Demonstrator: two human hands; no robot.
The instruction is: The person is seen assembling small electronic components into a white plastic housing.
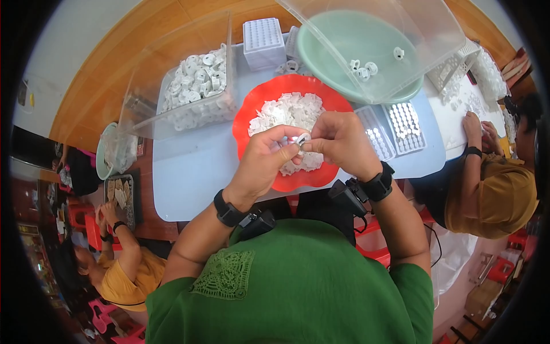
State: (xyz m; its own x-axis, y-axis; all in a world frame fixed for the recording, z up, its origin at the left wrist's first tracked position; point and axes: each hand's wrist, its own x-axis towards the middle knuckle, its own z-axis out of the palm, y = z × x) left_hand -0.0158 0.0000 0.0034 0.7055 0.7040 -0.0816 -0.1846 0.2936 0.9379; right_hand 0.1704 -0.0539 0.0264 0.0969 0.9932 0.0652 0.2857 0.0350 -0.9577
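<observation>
Between the fingertips of both hands is a small white round plastic part (302,138). My left hand (264,156) grips it from the left with thumb and fingers closed. From the right, my right hand (342,142) pinches at the same part, and its fingertips partly hide what they grip. Both hands are above a red scalloped bowl (247,119) heaped with small white plastic pieces (289,109). The wrists and fingers cover some of the pile.
A clear bin (172,123) of white round parts stands left, a stack of white trays (263,43) behind. Farther right are a green basin (321,57) under a tilted clear container (395,34) and trays of silvery discs (405,123). People work on both sides.
</observation>
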